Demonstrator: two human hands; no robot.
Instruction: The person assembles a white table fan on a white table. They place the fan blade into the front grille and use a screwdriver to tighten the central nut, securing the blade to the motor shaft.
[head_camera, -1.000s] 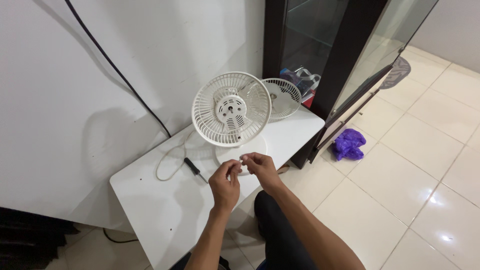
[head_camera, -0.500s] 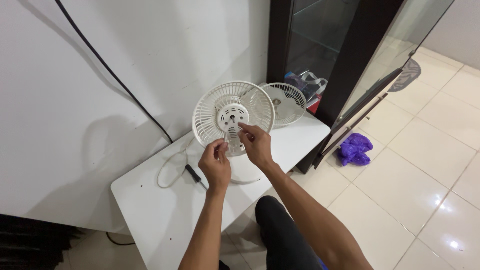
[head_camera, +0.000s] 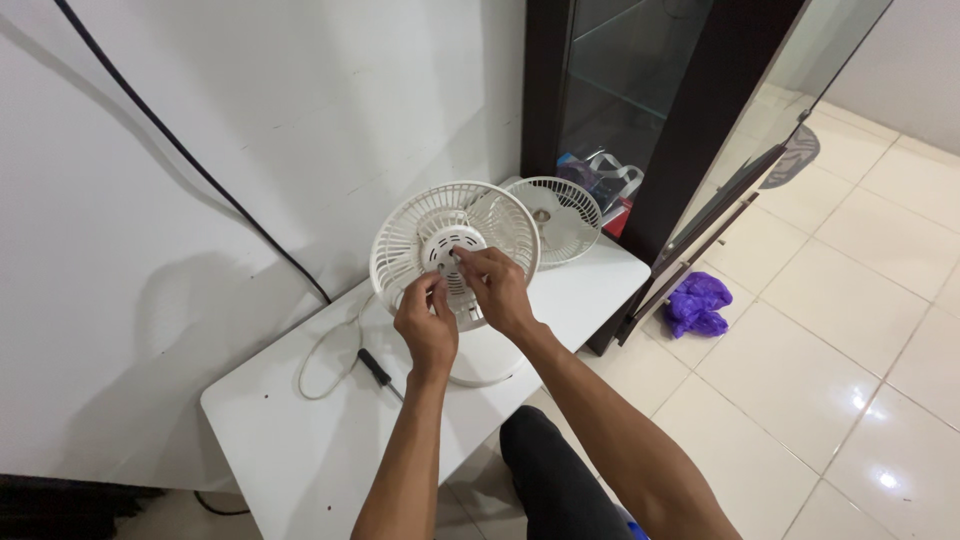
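Observation:
A small white table fan stands on a white table with its rear guard facing me and no front guard on it. My right hand pinches a small pale part against the round hub at the guard's centre. Just to its left, my left hand has its fingers bunched against the lower edge of the hub; whether it holds anything is hidden. The loose front guard leans behind the fan on the right.
A black-handled screwdriver lies on the table beside the fan's white cord. A black cable runs down the wall. A dark glass-door cabinet stands to the right, with a purple bag on the tiled floor.
Both hands rose from above the table's near edge to the fan's hub, carrying the small part there. The view shifted slightly.

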